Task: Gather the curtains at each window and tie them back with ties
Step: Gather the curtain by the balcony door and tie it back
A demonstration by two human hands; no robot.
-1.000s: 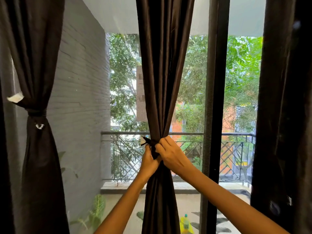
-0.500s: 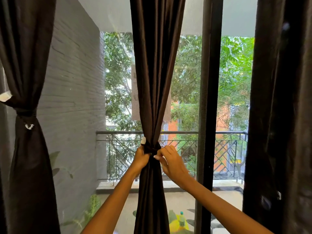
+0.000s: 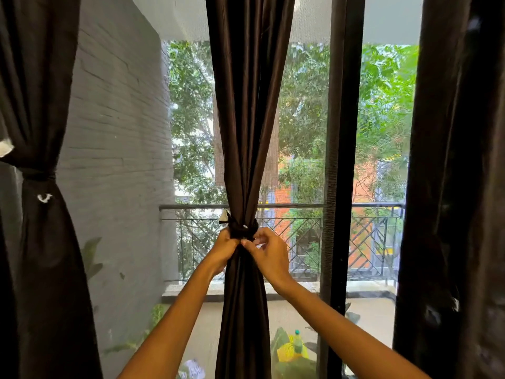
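A dark brown middle curtain [image 3: 247, 119] hangs gathered into a narrow bundle in front of the window. A dark tie [image 3: 241, 229] with a white tag end wraps its waist. My left hand [image 3: 225, 250] holds the bundle just under the tie on the left. My right hand [image 3: 269, 254] pinches the tie's front from the right with curled fingers. The left curtain [image 3: 41, 242] is cinched by its own tie [image 3: 38, 175]. The right curtain [image 3: 453, 187] hangs loose.
A black window frame post [image 3: 343, 160] stands just right of the middle curtain. Through the mesh I see a balcony railing [image 3: 363, 205], a grey brick wall [image 3: 117, 160], trees, and a yellow-green bottle [image 3: 296, 344] on the balcony floor.
My right hand has slid off the bundle's front and its fingers now pinch the tie. The tie sits snug around the curtain. The view shifted slightly left and down.
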